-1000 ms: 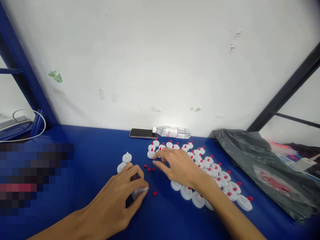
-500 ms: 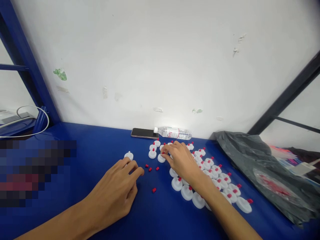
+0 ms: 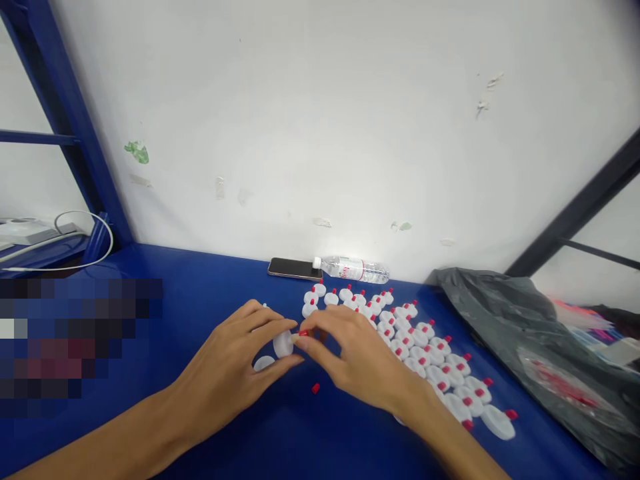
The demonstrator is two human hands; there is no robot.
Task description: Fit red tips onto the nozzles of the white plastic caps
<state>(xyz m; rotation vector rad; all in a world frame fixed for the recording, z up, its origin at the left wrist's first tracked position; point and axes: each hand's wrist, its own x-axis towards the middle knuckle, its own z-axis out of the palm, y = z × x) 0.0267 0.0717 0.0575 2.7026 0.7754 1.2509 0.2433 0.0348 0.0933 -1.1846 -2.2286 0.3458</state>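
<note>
In my left hand (image 3: pixel 245 353), between thumb and fingertips, is a round white plastic piece (image 3: pixel 283 344) tilted so its spout faces right. My right hand (image 3: pixel 350 350) pinches a small red cap (image 3: pixel 303 333) at that spout; whether it is seated I cannot tell. Another white piece (image 3: pixel 264 363) shows under my left hand, partly hidden. One loose red cap (image 3: pixel 315 388) lies on the blue table below my hands. To the right stand many white pieces with red caps on their spouts (image 3: pixel 423 360), some covered by my right forearm.
A phone (image 3: pixel 295 268) and a clear water bottle (image 3: pixel 353 269) lie along the wall. At the right is a dark grey plastic bag (image 3: pixel 505 313) with a clear packet of red bits (image 3: pixel 560 379) on it. A white cable (image 3: pixel 111 247) loops at the far left.
My right hand has come left from the group of capped pieces to meet my left hand. My left hand has taken hold of a white piece. The view has shifted slightly.
</note>
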